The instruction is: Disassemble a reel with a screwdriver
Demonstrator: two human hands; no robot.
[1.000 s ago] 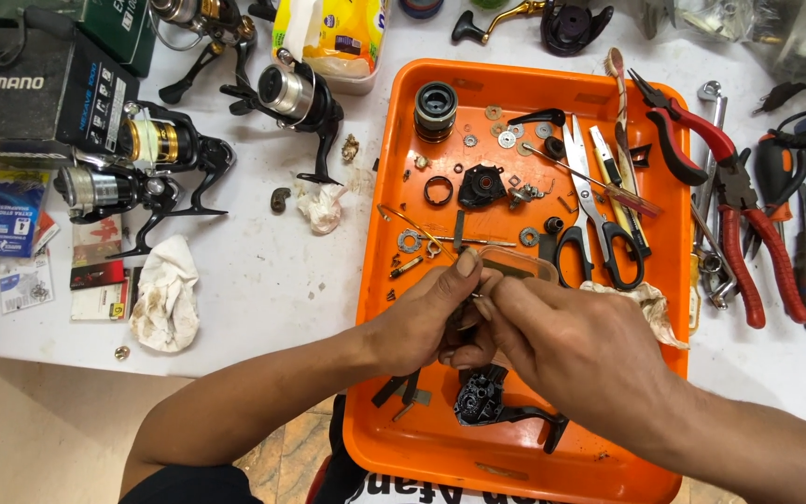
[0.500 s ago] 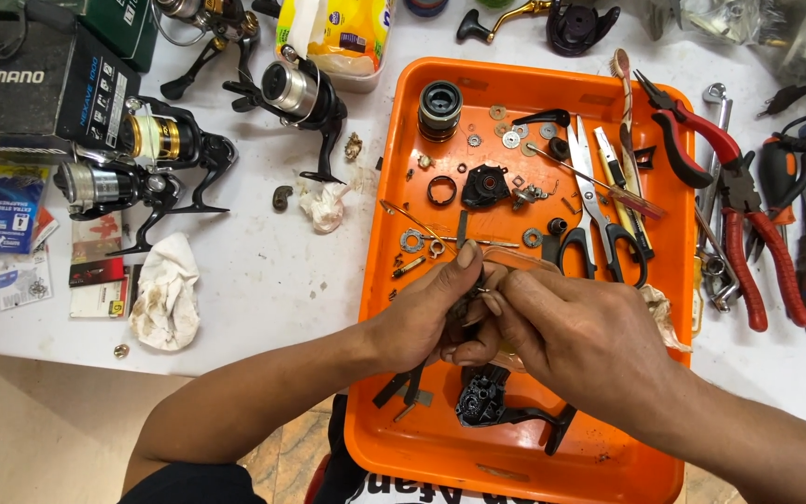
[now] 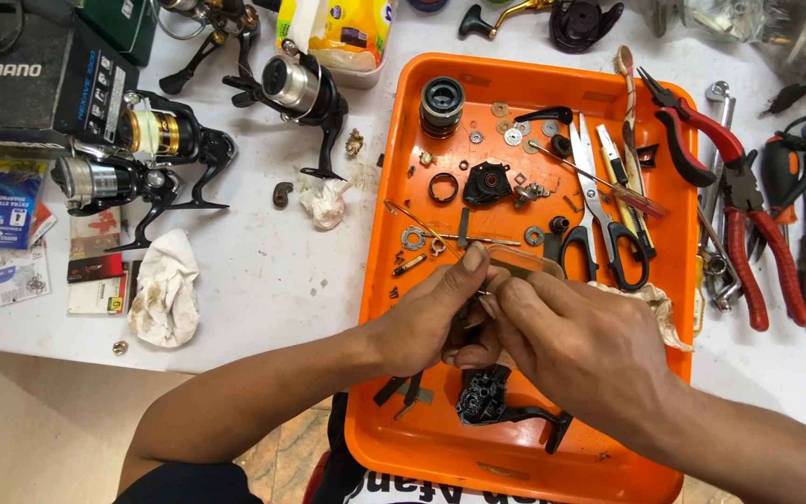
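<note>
Bare tabletop left (tray cluttered)

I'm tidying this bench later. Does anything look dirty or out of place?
Yes: stained rags and a soiled tissue lie crumpled on the white table, beside the orange tray of loose small parts.

Both forearms enter from the lower edge of the view and converge toward the centre. The left hand comes in from the lower left, its forearm bare and angled upward to the right. The right hand comes in from the lower right, back of the hand facing up. The two hands touch at the fingertips. The left thumb is extended upward; the remaining fingers are curled inward. The right fingers are bent and pinched together against the left ones.
</note>
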